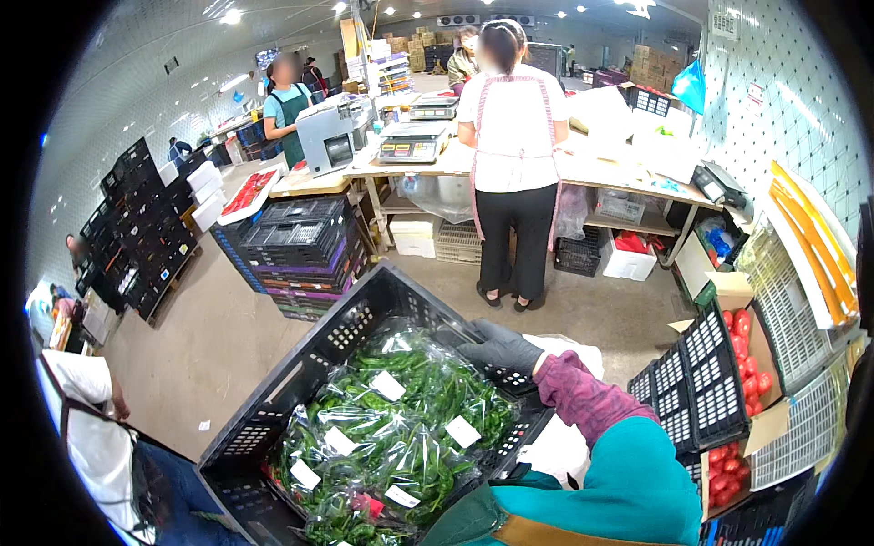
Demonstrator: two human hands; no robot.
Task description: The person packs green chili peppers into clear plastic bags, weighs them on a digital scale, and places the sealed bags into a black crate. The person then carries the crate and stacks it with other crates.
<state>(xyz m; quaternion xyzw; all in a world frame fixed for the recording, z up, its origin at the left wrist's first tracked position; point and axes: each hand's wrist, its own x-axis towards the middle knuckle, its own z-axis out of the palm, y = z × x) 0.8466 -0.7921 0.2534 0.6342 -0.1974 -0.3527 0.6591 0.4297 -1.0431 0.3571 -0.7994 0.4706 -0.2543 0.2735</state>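
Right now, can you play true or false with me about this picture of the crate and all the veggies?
1. The black crate holds bags of green peppers. True.
2. The right hand is bare. False: it wears a dark glove.
3. That hand rests on the crate's rim. True.
4. The boxes at the right hold yellow bananas. False: they hold red peppers.
5. A person in a pink apron stands at the table. True.

Clear plastic bags of green peppers (391, 437) fill black crate (273, 400), each bearing a small white rectangular label (462, 431). Cardboard boxes (414, 44) stacked at far wall. White scale with dark screen (339, 150) on table. Open carton of red peppers (748, 364) at right.
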